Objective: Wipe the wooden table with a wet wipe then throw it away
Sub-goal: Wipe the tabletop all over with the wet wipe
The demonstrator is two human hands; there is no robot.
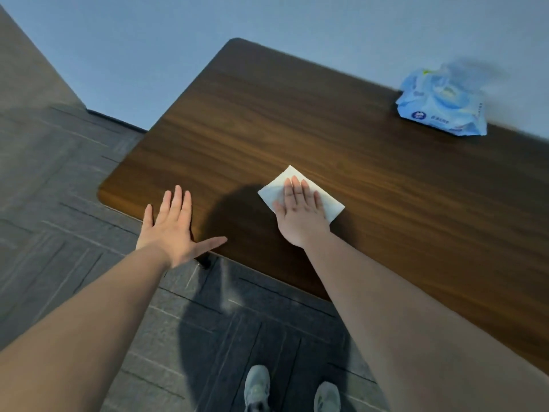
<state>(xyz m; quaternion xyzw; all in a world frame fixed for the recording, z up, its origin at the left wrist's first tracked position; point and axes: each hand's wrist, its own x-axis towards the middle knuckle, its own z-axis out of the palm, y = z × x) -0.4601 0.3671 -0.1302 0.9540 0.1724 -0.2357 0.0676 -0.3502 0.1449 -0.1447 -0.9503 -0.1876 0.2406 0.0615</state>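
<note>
A dark wooden table point(297, 120) fills the middle and right of the head view. A white wet wipe point(332, 203) lies flat on it near the front edge. My right hand point(300, 212) rests palm down on the wipe, fingers straight and together, pressing it to the wood. My left hand point(172, 227) is spread flat with fingers apart at the table's front left edge, holding nothing, its thumb pointing right along the edge.
A blue pack of wet wipes point(442, 105) sits at the table's far right edge against the pale wall. Grey patterned carpet point(59, 203) lies left of and in front of the table. My two shoes point(291, 391) stand below the front edge.
</note>
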